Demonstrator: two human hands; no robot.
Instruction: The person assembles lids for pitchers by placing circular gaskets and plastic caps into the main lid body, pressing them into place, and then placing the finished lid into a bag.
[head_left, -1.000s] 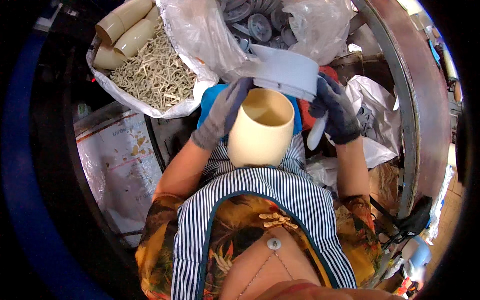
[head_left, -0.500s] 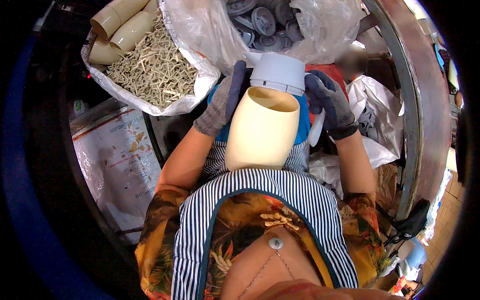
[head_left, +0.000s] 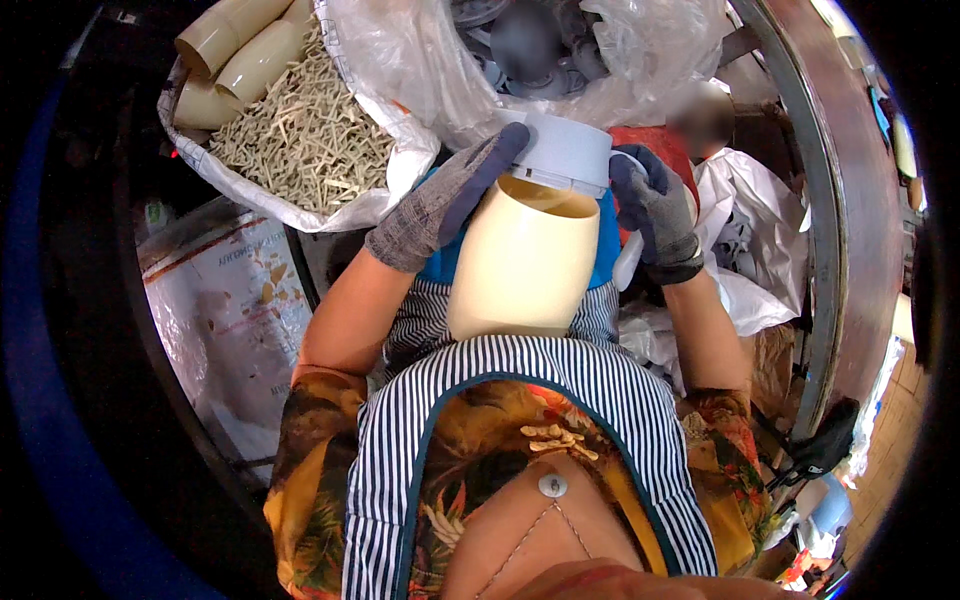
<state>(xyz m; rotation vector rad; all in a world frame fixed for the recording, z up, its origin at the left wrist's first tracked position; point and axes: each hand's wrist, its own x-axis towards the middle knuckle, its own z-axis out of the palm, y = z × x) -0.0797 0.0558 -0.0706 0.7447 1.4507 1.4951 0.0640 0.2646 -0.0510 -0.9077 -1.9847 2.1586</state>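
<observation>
A cream plastic jug-shaped body (head_left: 525, 270) stands in my lap, its round opening tilted up and away from me. Over that opening sits a light grey-blue plastic collar (head_left: 565, 150), slightly askew, with a gap at its near side. My left hand (head_left: 455, 195), in a grey glove with a navy palm, has its fingers and thumb against the collar's left side. My gloved right hand (head_left: 652, 205) is closed beside the collar's right edge. A narrow white handle-like piece (head_left: 628, 262) sticks out below its fingers; the rest is hidden in the hand.
A white sack (head_left: 340, 215) at the far left holds many small beige sticks (head_left: 300, 135) and several cream tubular parts (head_left: 262, 62). Straight ahead, a clear plastic bag (head_left: 650, 50) contains grey round parts. A metal-edged bench (head_left: 830, 240) curves along the right; a plastic-wrapped board (head_left: 235, 320) lies left.
My left hand has moved right and up onto the collar. The collar has shifted slightly down over the opening. My right hand has curled in closer by its right edge.
</observation>
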